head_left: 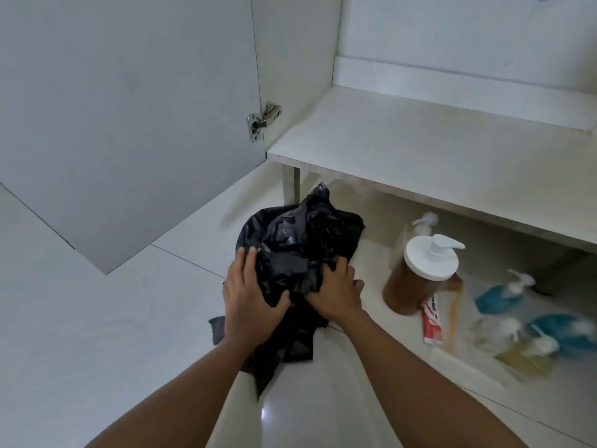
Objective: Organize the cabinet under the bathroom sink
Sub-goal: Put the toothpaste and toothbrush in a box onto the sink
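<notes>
A crumpled black plastic bag (300, 234) hangs bunched over the white floor, below the cabinet's front edge. My left hand (250, 295) grips its left side with the thumb pressed into the folds. On the bag's lower right, my right hand (336, 294) clutches the plastic with curled fingers. The white cabinet shelf (420, 150) stands bare above and to the right. Its door (129, 118) is swung open on the left, held by a metal hinge (263, 119).
On the floor to the right stand an amber pump bottle with a white lid (420, 276), a red and white toothpaste tube (432, 321), and several blurred blue and yellow pump bottles (517, 321). A metal cabinet leg (291, 185) rises behind the bag.
</notes>
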